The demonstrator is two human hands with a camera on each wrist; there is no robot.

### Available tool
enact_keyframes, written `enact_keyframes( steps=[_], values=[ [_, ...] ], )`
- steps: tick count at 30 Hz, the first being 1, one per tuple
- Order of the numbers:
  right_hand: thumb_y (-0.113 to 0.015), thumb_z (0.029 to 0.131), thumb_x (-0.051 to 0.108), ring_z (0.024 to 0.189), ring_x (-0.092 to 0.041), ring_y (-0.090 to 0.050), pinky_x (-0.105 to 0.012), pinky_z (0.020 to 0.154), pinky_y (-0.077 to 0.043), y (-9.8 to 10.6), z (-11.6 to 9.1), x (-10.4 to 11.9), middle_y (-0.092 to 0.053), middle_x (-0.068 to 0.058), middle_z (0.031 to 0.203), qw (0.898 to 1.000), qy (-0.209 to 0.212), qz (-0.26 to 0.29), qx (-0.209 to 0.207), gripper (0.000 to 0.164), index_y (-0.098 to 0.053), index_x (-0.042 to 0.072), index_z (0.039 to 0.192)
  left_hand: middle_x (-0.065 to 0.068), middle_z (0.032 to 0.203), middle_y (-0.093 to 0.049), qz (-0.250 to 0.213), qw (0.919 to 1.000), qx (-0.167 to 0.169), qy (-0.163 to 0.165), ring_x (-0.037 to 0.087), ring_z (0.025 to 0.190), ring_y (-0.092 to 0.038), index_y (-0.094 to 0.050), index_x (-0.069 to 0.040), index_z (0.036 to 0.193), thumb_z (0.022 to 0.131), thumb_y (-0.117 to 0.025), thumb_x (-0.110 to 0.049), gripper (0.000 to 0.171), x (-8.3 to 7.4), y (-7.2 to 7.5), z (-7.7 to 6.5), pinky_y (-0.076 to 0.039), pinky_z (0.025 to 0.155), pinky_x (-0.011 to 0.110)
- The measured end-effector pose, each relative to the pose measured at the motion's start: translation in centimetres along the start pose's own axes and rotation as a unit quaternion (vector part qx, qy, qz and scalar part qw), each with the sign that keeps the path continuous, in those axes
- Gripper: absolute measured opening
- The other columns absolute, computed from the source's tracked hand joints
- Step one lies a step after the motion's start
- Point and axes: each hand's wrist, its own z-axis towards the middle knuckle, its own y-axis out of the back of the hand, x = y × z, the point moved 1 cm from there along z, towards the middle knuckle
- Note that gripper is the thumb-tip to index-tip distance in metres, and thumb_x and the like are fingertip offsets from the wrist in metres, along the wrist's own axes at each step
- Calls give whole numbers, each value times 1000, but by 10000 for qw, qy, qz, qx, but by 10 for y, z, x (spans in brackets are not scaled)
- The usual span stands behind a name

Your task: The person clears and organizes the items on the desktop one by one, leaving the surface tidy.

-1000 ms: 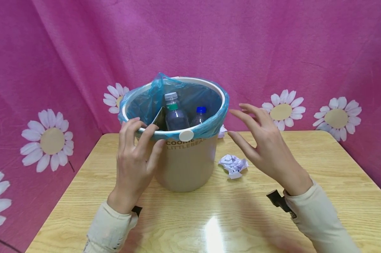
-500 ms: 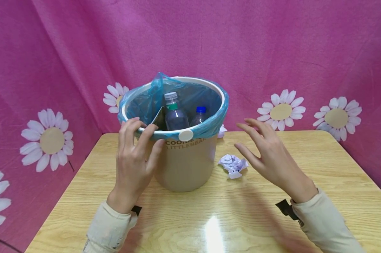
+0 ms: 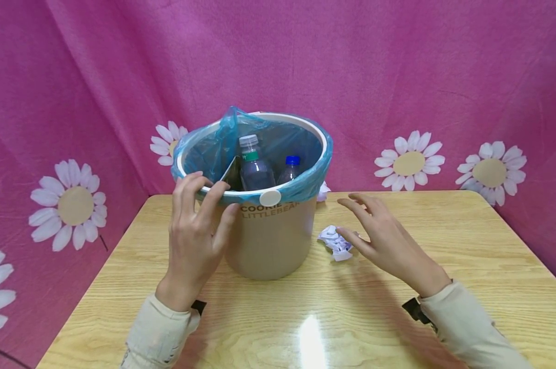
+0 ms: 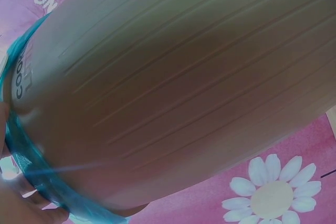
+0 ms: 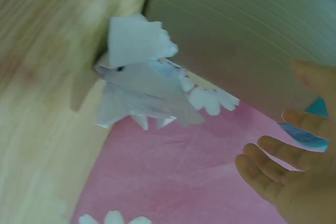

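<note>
A beige trash can (image 3: 272, 241) with a white rim and a blue bag liner (image 3: 321, 177) stands on the table. My left hand (image 3: 192, 225) grips its near-left rim, fingers hooked over the edge and thumb outside. In the left wrist view those fingertips (image 4: 39, 200) rest at the bag-covered rim. To the right of the can lies a crumpled paper ball (image 3: 336, 243). Over it hovers my right hand (image 3: 388, 243), fingers spread and holding nothing. The right wrist view has that hand (image 5: 299, 166) apart from the paper ball (image 5: 144, 85).
Inside the can are a clear bottle with a white cap (image 3: 254, 166), another with a blue cap (image 3: 292, 165) and a flat dark piece (image 3: 233, 174). More crumpled paper (image 3: 324, 190) shows behind the can. A pink flowered cloth (image 3: 278, 56) surrounds the wooden table (image 3: 444, 230).
My right hand first draws back from the can's rim to the right, then lowers and comes left over the near paper ball. The left hand stays on the rim.
</note>
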Motion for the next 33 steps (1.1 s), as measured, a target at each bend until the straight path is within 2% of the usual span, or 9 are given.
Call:
enact_keyframes(
  steps=[5, 10, 16, 20, 25, 33],
  values=[
    [-73, 91, 34, 129, -35, -46, -57, 98, -47, -15, -4, -8, -48, -17, 141, 9974, -279, 133, 653, 64, -48, 10, 144, 22, 121, -52, -21, 10000, -39, -45, 38, 131, -44, -61, -8, 123, 103, -48, -45, 45, 0, 0, 1, -29, 116, 57],
    [-77, 85, 43, 130, -38, -45, -58, 104, -43, -32, -8, -20, -47, -19, 143, 9897, -473, 291, 1320, 74, -48, 12, 146, 22, 122, -52, 14, 10000, -35, -34, 38, 131, -44, -61, -8, 123, 102, -47, -46, 45, 1, 1, 1, -30, 115, 57],
    [-82, 81, 39, 130, -40, -44, -60, 101, -44, -46, -17, -30, -46, -21, 144, 9796, -672, 476, 1835, 72, -52, 19, 143, 22, 122, -53, -8, 10000, 4, -7, 38, 131, -44, -61, -9, 123, 102, -47, -47, 46, 0, 2, 1, -29, 115, 57],
    [-81, 84, 27, 126, -39, -49, -57, 99, -47, -51, -20, -34, -49, -22, 140, 9767, -776, 353, 1971, 62, -57, 13, 140, 22, 122, -53, -24, 10000, 12, -3, 38, 131, -44, -61, -9, 123, 102, -46, -48, 47, -1, 1, 2, -29, 115, 57],
    [-78, 86, 13, 118, -36, -58, -51, 97, -51, -54, -19, -37, -57, -20, 132, 9748, -831, 299, 2050, 43, -66, 5, 127, 22, 122, -52, -31, 10000, 8, 21, 38, 131, -43, -61, -9, 123, 102, -46, -48, 47, 0, 2, 1, -31, 115, 57],
    [-79, 85, 14, 111, -34, -61, -49, 93, -54, -56, -19, -40, -62, -19, 124, 9762, -765, 310, 2006, 38, -69, 6, 121, 22, 122, -52, -38, 10000, -2, 17, 38, 132, -43, -61, -9, 123, 102, -46, -48, 46, 0, 1, 1, -30, 115, 57]
  ],
)
